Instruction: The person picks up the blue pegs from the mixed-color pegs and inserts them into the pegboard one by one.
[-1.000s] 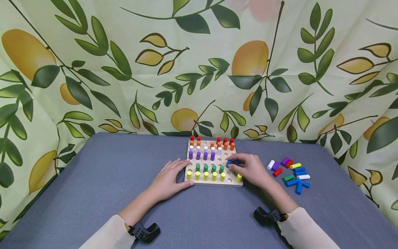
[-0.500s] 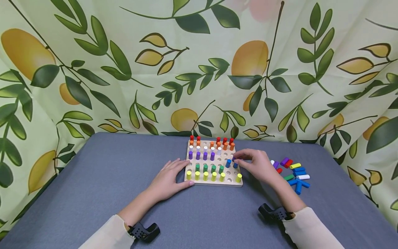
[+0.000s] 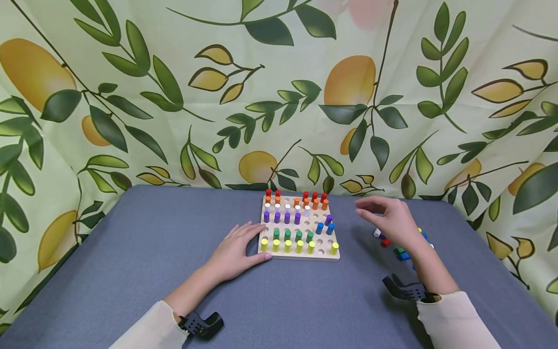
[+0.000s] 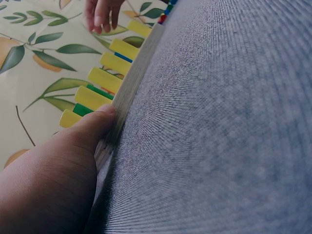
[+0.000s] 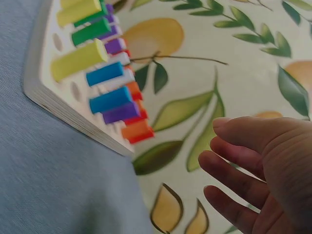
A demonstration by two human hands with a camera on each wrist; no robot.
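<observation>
A pale wooden pegboard (image 3: pixel 314 258) bears rows of red, orange, white, purple, green and yellow pegs, with two blue pegs (image 3: pixel 320 228) near its right side. Just behind these stands a purple peg (image 3: pixel 329 220), slightly tilted. My left hand (image 3: pixel 235 252) rests at the board's left front corner, fingers extended along the left edge and thumb touching the front edge; its thumb also shows in the left wrist view. Off to the board's right, my right hand (image 3: pixel 390 219) hovers above the table with loosely bent fingers and nothing between them.
Loose pegs of several colours lie right of the board, partly hidden by my right hand and forearm; a red peg (image 3: pixel 385 243) and a blue peg (image 3: pixel 403 256) show. The grey table (image 3: pixel 305 305) ends at a leaf-patterned cloth (image 3: pixel 279 121) behind.
My right hand has let go of the purple peg at the board's right side and moved right, toward the loose pegs. The left hand has stayed in place.
</observation>
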